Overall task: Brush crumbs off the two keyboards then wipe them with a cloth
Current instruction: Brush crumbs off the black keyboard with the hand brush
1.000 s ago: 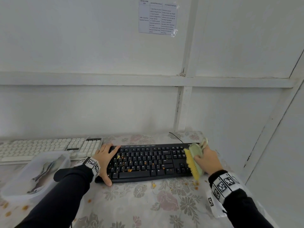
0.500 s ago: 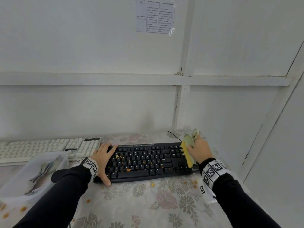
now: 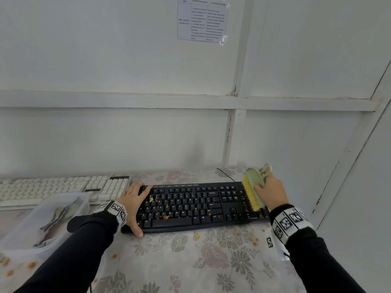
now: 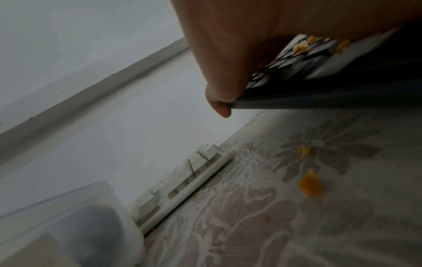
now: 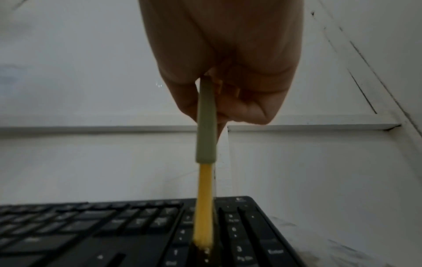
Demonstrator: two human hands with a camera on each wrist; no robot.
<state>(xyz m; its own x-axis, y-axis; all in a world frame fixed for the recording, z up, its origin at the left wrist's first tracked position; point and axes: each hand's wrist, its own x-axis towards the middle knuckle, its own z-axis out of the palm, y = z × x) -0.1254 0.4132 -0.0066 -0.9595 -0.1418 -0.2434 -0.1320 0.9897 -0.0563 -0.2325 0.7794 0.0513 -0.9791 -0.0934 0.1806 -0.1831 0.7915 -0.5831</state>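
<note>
1. Yellow bristles of the brush point(image 3: 251, 195) are planted on the number pad at the 3 o'clock end of the black keyboard point(image 3: 190, 206), with the green back of the brush turned toward the wall on the right. It's gripped by the right hand point(image 3: 269, 192), fingers curled around the handle and thumb pressed on the back.

2. The 9 o'clock end of that keyboard is pinned by the left hand point(image 3: 132, 205): fingers spread fairly wide over the top corner, thumb hooked against the front edge. That bracing should probably be kept, since a light board like this looks like it would slide under a firm stroke.

3. Most of the orange crumbs point(image 3: 166, 217) are sitting around the letter keys, toward 9 o'clock from the brush, so the number pad end looks nearly done and the middle is where work is needed next.

4. Short flicks toward 6 o'clock are likely best, so bits get dragged out of the gaps between keys and onto the floral tablecloth point(image 3: 211, 261), where a few are already lying. Long sideways sweeps would probably just push crumbs into the next gap.

5. The bristles are better kept tilted than flat, so the tips reach between keys.

6. The white keyboard point(image 3: 63, 187) at 10 o'clock is yet to be handled. Something like a cloth seems to be inside the clear plastic tub point(image 3: 82, 205) at 8 o'clock, but that can't be told for sure.
</note>
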